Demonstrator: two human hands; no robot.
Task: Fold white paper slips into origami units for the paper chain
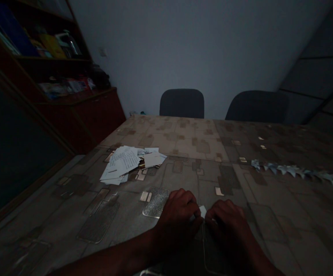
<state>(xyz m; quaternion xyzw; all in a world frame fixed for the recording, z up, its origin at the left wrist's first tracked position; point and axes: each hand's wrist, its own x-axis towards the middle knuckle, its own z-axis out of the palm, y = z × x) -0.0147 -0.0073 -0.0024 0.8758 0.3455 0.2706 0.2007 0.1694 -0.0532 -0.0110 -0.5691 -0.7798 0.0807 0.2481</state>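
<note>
1 small, pale, angular paper piece [203,211] shows between fingers [194,209].

We saw paper slips [126,163] with a smooth, matt look, and the small white piece [203,211] seemed to be paper too. The folded strip [294,170] looked like crisply creased paper. We found the surface [172,136] mostly dull, with glossy, speckled patches [157,200]. The wall [183,50] appeared smooth and matt, the cabinet [99,117] like dark wood.
</note>
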